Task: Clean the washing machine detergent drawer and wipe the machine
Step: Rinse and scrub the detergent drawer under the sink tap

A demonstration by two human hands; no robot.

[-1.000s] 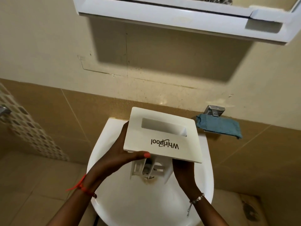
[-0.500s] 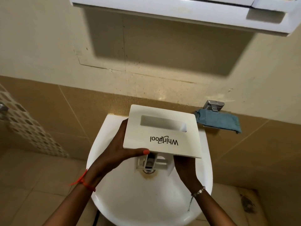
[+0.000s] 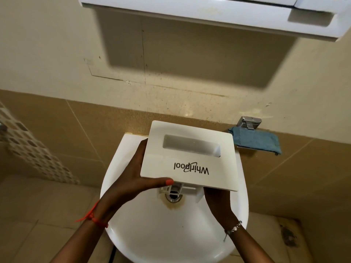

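1. Gripping w/ your L hand: thumb lies flat along the near edge of the detergent drawer, orange nail showing, and the fingers wrap round its left side, behind the panel.
2. Your R hand is tucked under the drawer's near right corner. The fingers are hidden by the panel, so can't tell whether they curl on it or just prop it.
3. You hold the drawer over the white washbasin, front panel facing up at you and tilted a bit. The Whirlpool logo reads upside down and the handle recess sits on the far side.
4. Drawer's compartment part hangs below the panel, right over the drain. Can't tell if it touches the basin.
5. Brownish stain rings the drain.
6. Blue cloth lies on a metal wall holder, just right of the drawer's far corner, apart from it.
7. White cabinet hangs overhead and throws a shadow on the cream wall.
8. Red band is on your L wrist, bead bracelet on your R.
9. Mosaic tile strip runs down the wall at left.
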